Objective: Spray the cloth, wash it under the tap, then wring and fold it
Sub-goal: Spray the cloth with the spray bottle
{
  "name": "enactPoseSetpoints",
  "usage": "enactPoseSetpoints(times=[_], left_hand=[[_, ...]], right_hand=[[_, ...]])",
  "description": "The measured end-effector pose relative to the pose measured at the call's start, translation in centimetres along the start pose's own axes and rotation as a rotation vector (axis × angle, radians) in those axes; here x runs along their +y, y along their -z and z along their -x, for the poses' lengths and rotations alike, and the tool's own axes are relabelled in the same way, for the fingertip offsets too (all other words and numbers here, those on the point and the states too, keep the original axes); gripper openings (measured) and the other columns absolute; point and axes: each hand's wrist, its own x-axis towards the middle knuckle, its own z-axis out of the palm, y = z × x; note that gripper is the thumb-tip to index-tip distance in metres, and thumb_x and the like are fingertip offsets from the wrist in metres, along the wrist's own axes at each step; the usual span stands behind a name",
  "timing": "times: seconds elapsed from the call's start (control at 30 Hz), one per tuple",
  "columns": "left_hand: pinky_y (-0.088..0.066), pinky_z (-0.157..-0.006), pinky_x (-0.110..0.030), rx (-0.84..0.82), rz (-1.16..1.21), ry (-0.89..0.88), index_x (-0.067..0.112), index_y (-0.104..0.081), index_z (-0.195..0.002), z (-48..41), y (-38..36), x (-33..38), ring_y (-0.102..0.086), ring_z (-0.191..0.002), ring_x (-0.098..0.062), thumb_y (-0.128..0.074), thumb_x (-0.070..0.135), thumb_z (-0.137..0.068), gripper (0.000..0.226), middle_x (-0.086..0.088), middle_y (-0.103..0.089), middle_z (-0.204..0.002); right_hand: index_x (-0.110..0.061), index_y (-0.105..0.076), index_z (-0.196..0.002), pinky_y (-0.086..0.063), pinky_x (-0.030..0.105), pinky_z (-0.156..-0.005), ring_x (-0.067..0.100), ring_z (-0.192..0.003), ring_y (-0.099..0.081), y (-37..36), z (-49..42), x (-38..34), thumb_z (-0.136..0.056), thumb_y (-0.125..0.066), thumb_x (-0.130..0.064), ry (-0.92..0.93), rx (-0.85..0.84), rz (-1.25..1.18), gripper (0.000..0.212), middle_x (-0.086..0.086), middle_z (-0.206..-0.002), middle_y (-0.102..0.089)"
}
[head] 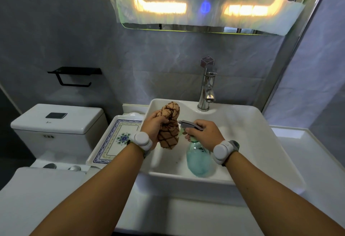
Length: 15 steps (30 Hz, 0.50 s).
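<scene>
Two bare forearms reach in from the bottom edge, each with a white wrist device, one on the left wrist point(141, 140) and one on the right wrist point(222, 151). The right hand point(204, 134) is curled round the neck and grey trigger head of a clear green spray bottle point(198, 159), held over the basin near its front wall, with the nozzle pointing left at the cloth. The left hand point(152, 127) grips a brown checked cloth point(169, 133) round its middle. The cloth is bunched, its upper end sticking up above the fist and its lower end hanging down over the left part of the basin, just beside the nozzle. Both are held above the white rectangular sink point(261, 133). Left of the sink, touching its side, lies a white tray with a blue patterned border point(119, 140). To the right runs a white counter point(308, 151). At the back rim of the sink stands a chrome tap point(207, 90). Farther left is a white toilet cistern point(56, 123), and above it a black toilet paper holder point(74, 76) is fixed to the grey wall. Highest up hangs a lit mirror point(205, 12).
</scene>
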Motion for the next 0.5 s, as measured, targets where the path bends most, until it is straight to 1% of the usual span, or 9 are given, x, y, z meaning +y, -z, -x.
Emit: enactPoseSetpoints(times=[0.07,0.1,0.17,0.2,0.27,0.33,0.43,0.5], left_hand=[[-0.059,-0.095,-0.055,0.003,-0.011,-0.021,0.011,-0.070,-0.119,0.4,0.3,0.7,-0.072,-0.106,-0.043,-0.056,0.004,-0.085,0.038,-0.023,-0.075,-0.113],[-0.061,-0.091,-0.051,0.009,-0.013,-0.031,0.011,-0.071,-0.115,0.6,0.5,1.1,-0.073,-0.102,-0.041,-0.054,0.002,-0.088,0.033,-0.022,-0.076,-0.110],[-0.061,-0.078,-0.042,0.002,0.002,-0.042,0.012,-0.072,-0.103,0.9,0.7,1.8,-0.072,-0.089,-0.036,-0.051,-0.001,-0.092,0.027,-0.018,-0.075,-0.098],[-0.061,-0.076,-0.041,0.000,0.002,-0.052,0.012,-0.072,-0.100,1.1,0.9,2.2,-0.072,-0.086,-0.034,-0.051,-0.001,-0.093,0.026,-0.018,-0.074,-0.094],[-0.061,-0.080,-0.043,0.014,-0.002,-0.073,0.012,-0.072,-0.102,1.1,1.4,3.0,-0.072,-0.090,-0.035,-0.052,-0.001,-0.091,0.026,-0.018,-0.075,-0.097],[-0.060,-0.084,-0.044,0.040,0.002,-0.089,0.012,-0.071,-0.106,1.1,2.1,3.8,-0.072,-0.093,-0.036,-0.052,-0.004,-0.090,0.029,-0.019,-0.074,-0.102],[-0.061,-0.083,-0.042,0.072,-0.004,-0.109,0.011,-0.069,-0.112,1.1,3.5,5.1,-0.071,-0.092,-0.034,-0.052,-0.004,-0.091,0.031,-0.018,-0.073,-0.104],[-0.061,-0.087,-0.043,0.091,0.013,-0.123,0.010,-0.069,-0.116,1.1,4.1,5.9,-0.071,-0.094,-0.033,-0.053,-0.004,-0.090,0.033,-0.018,-0.074,-0.106]], right_hand=[[-0.007,-0.076,-0.093,-0.062,0.050,-0.087,0.029,-0.084,-0.078,0.0,0.0,-0.4,-0.089,-0.075,-0.012,0.009,-0.004,0.030,0.007,0.012,-0.083,-0.079],[-0.011,-0.076,-0.092,-0.061,0.051,-0.088,0.030,-0.086,-0.077,-0.2,0.0,-0.7,-0.088,-0.075,-0.014,0.018,-0.012,0.048,0.005,0.010,-0.084,-0.079],[-0.017,-0.077,-0.089,-0.059,0.054,-0.090,0.032,-0.090,-0.077,-0.2,-0.1,-1.3,-0.088,-0.075,-0.016,0.041,-0.026,0.061,0.002,0.010,-0.088,-0.080],[-0.018,-0.076,-0.090,-0.059,0.054,-0.091,0.031,-0.090,-0.077,-0.3,-0.2,-1.7,-0.089,-0.075,-0.015,0.047,-0.027,0.053,0.004,0.012,-0.090,-0.080],[-0.015,-0.075,-0.092,-0.059,0.053,-0.092,0.027,-0.088,-0.078,-0.4,-0.4,-2.9,-0.090,-0.074,-0.010,0.054,-0.025,0.035,0.006,0.016,-0.093,-0.079],[-0.015,-0.076,-0.093,-0.060,0.052,-0.091,0.026,-0.087,-0.078,-0.5,-1.0,-4.2,-0.090,-0.075,-0.012,0.101,-0.028,0.070,0.004,0.012,-0.090,-0.080],[-0.015,-0.077,-0.090,-0.061,0.050,-0.088,0.027,-0.087,-0.078,-1.0,-1.9,-6.6,-0.090,-0.075,-0.014,0.170,-0.042,0.100,0.002,0.010,-0.087,-0.080],[-0.016,-0.077,-0.088,-0.061,0.049,-0.087,0.026,-0.087,-0.078,-1.1,-2.8,-7.7,-0.090,-0.075,-0.017,0.212,-0.043,0.140,0.003,0.008,-0.086,-0.080]])
